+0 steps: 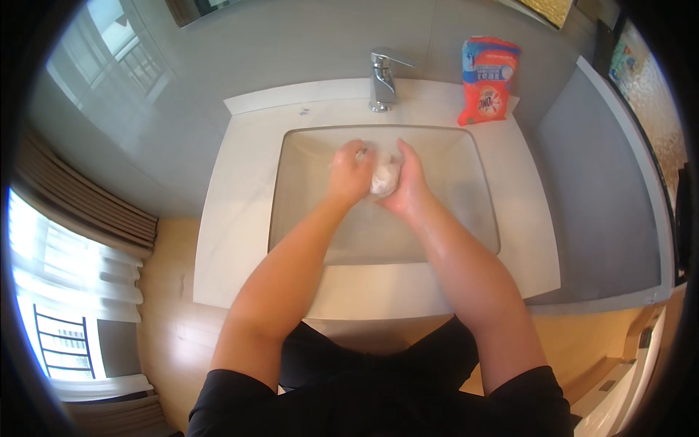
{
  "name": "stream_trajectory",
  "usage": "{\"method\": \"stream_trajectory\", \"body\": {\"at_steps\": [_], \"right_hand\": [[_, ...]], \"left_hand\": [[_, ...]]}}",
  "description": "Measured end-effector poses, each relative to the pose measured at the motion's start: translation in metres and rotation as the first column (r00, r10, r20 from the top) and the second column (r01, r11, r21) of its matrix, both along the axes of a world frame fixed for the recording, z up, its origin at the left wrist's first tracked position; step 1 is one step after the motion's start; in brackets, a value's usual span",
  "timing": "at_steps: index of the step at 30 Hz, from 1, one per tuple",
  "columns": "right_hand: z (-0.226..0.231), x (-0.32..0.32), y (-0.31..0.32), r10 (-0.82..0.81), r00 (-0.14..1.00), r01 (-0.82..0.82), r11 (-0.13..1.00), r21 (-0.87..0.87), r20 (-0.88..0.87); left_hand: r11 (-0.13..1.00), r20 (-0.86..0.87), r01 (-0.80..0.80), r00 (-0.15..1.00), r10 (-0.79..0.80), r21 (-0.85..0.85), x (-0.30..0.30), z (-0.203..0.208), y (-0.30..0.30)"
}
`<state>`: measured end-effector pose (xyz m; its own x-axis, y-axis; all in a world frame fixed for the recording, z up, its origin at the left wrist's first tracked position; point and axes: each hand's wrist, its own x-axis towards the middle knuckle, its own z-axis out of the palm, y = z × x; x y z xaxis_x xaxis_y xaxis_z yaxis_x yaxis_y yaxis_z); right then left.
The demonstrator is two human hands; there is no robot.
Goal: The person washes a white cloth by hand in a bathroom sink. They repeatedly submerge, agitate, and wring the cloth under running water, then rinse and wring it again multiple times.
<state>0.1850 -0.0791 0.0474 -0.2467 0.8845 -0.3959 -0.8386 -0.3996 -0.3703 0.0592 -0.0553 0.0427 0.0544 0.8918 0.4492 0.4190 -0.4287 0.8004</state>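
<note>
Between my two hands, over the sink basin (306, 218), is a small wadded white cloth (384, 178), wet-looking and bunched up. My left hand (351, 173) is closed on its left side, fingers curled and slightly blurred. From the right, my right hand (409, 182) cups the cloth against its palm, thumb side up. The cloth's exact kind cannot be made out, as the fingers cover part of it. Behind the basin stands a chrome faucet (382, 84), its lever pointing right, apart from both hands.
A red and blue plastic packet (489, 84) stands upright on the white countertop (240, 204), at the back right corner. A grey partition (597, 182) rises along the right side. At the left are a wooden floor (171, 328) and a curtained window (65, 269).
</note>
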Motion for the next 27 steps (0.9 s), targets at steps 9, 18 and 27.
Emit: {"method": "stream_trajectory", "body": {"at_steps": [9, 18, 27], "right_hand": [[-0.036, 0.019, 0.014, -0.054, 0.997, 0.028, 0.923, 0.384, 0.057], [0.009, 0.016, -0.006, 0.025, 0.999, -0.022, 0.998, 0.056, -0.046], [-0.024, 0.010, 0.000, 0.149, 0.986, -0.153, 0.987, -0.049, -0.079]], "left_hand": [[0.836, -0.227, 0.467, 0.881, -0.414, 0.288, 0.016, 0.023, -0.026], [0.770, -0.428, 0.402, 0.884, -0.186, 0.496, 0.017, 0.015, -0.015], [0.810, -0.216, 0.483, 0.875, -0.433, 0.332, 0.015, 0.001, -0.009]]}}
